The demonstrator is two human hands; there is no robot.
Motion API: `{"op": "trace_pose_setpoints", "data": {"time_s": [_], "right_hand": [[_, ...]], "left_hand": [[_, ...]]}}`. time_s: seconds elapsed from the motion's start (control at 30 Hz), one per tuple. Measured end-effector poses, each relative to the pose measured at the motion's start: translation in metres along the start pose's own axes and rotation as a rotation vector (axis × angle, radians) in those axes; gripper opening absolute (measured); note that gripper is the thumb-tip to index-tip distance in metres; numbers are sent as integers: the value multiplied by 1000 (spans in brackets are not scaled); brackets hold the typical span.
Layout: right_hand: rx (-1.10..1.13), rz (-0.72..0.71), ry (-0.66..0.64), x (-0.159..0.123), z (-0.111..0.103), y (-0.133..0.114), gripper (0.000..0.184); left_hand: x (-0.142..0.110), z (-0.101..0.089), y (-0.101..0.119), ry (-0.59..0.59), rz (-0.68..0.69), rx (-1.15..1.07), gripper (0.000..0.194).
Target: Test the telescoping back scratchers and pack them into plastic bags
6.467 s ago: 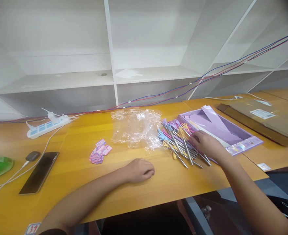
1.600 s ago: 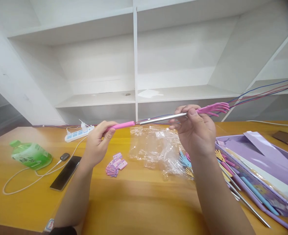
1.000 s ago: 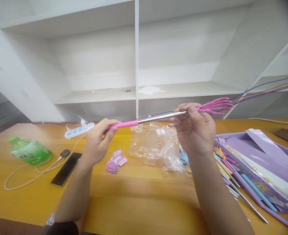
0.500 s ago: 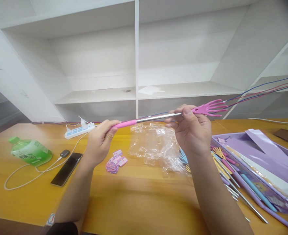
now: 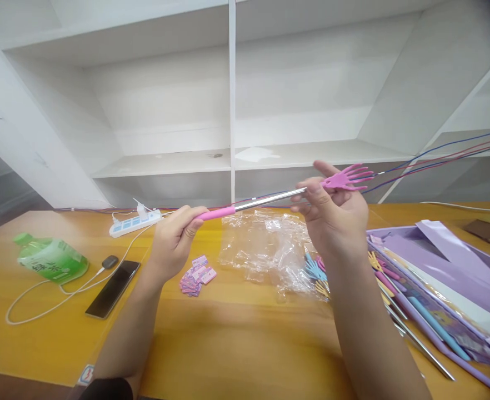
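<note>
A pink back scratcher (image 5: 270,198) with a hand-shaped head and a shiny metal rod is held across the view above the table, its head end slightly higher. My left hand (image 5: 175,239) is closed around its pink grip. Near the head, my right hand (image 5: 336,214) pinches the rod between thumb and finger, with the index finger lifted. Below lie crumpled clear plastic bags (image 5: 261,250) and a small pile of pink printed cards (image 5: 197,276). Several other back scratchers (image 5: 420,333) in blue, yellow and pink lie at the right, partly hidden by my right forearm.
A purple box (image 5: 449,261) holding purple sheets stands on the right. On the left are a green bottle (image 5: 53,258), a phone (image 5: 113,289), a white cable and a power strip (image 5: 134,223). White shelving (image 5: 232,111) rises behind the table (image 5: 236,344).
The scratcher's head has shifted a little left and up, and its rod shows slightly less length. My right hand has moved slightly right along it, its index finger now raised. My left hand keeps its grip.
</note>
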State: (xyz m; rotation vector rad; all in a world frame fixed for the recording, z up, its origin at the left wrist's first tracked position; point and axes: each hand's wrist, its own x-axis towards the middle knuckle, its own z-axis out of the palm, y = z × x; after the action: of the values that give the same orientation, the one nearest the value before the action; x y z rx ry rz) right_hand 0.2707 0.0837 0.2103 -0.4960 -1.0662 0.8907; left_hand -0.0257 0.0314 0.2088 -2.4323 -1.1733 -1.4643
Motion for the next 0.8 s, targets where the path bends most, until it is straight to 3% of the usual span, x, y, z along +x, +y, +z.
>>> {"op": "trace_pose_setpoints", "data": {"time_s": [0.1,0.2,0.47,0.8], "right_hand": [[5,-9,104,0,2,-1,78],[-20,-34,97,-4,6,-3,82],[-87,-167,63,-2,-3,0,30],[-57,-131,99,-5,0,3,25]], "left_hand": [[1,1,-1,-5,-8,4,25],[1,-1,-2,-15,-29,15,26],[1,-8,-3,-1,-61,41,30],[-1,-7,-1,-19,-1,50,26]]}}
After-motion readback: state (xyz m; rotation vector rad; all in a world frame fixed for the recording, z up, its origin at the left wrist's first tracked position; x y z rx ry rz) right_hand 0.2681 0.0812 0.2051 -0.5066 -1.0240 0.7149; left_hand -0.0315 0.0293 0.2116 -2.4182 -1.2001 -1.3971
